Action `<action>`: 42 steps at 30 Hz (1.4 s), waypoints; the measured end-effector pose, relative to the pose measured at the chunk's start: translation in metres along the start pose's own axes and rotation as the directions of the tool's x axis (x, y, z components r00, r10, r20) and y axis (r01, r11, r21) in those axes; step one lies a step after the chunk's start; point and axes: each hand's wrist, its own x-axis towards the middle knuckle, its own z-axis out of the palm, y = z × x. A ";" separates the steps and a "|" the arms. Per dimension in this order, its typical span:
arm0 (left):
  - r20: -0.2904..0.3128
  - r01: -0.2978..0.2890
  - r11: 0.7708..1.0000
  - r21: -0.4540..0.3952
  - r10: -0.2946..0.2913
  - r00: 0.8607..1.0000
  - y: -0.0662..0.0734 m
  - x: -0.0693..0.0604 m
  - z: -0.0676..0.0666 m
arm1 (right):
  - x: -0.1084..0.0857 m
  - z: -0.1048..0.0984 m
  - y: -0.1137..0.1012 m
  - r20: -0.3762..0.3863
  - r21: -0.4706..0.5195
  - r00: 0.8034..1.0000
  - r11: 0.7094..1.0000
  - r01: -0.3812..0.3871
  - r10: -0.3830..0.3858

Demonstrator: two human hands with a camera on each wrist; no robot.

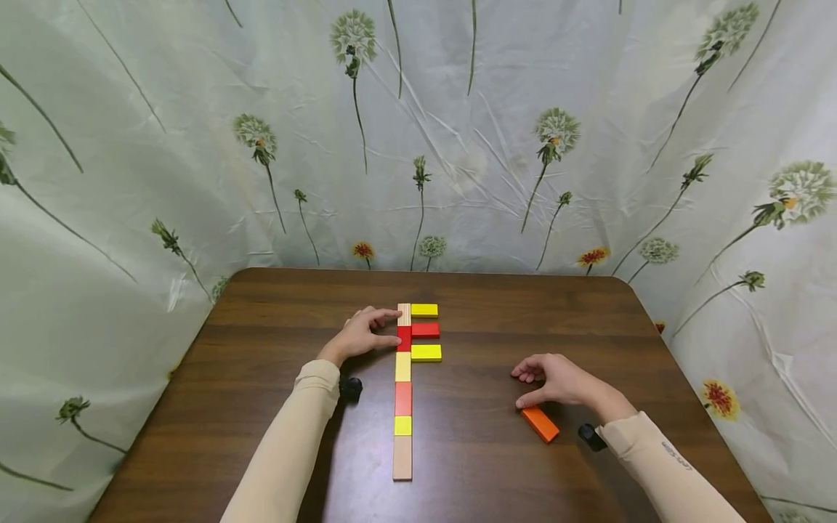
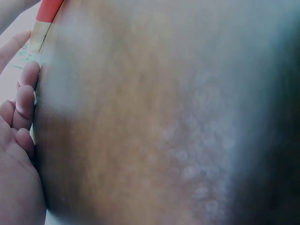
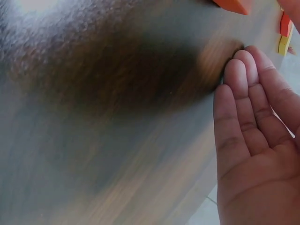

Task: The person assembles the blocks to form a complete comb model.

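A column of flat blocks runs down the table in the head view. My left hand [image 1: 358, 335] is at its left side near the top, the index fingertip at a striped wooden block [image 1: 404, 314] and the thumb tip at a red block [image 1: 404, 338]. Its other fingers curl loosely in the left wrist view. To the right, my right hand [image 1: 556, 379] hovers low or rests on the table, fingers bent loosely and holding nothing. An orange block [image 1: 540, 424] lies slantwise just below its thumb; whether they touch I cannot tell.
Two yellow blocks [image 1: 426, 354] and a red one [image 1: 426, 330] branch rightward from the column. Lower down come a pale yellow block [image 1: 403, 367], a salmon block [image 1: 403, 399], a small yellow block [image 1: 402, 426] and a tan block [image 1: 402, 457]. A flowered curtain [image 1: 458, 145] hangs behind the table.
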 end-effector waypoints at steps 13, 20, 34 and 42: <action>0.006 -0.011 1.000 0.001 0.011 1.000 0.003 0.000 -0.002 | -0.004 0.002 -0.001 0.000 -0.017 1.000 1.000 0.003 -0.003; 0.006 -0.001 1.000 0.006 0.001 1.000 -0.001 0.001 -0.002 | -0.001 0.004 -0.003 -0.035 -0.017 0.999 1.000 -0.008 0.007; 0.015 0.007 0.999 0.032 -0.007 1.000 -0.006 -0.002 -0.002 | 0.006 0.011 -0.005 -0.056 0.015 0.997 0.998 -0.056 0.057; 0.017 -0.007 1.000 0.020 0.007 1.000 -0.005 0.002 -0.002 | 0.008 0.015 -0.008 -0.134 -0.025 0.985 0.993 -0.114 0.110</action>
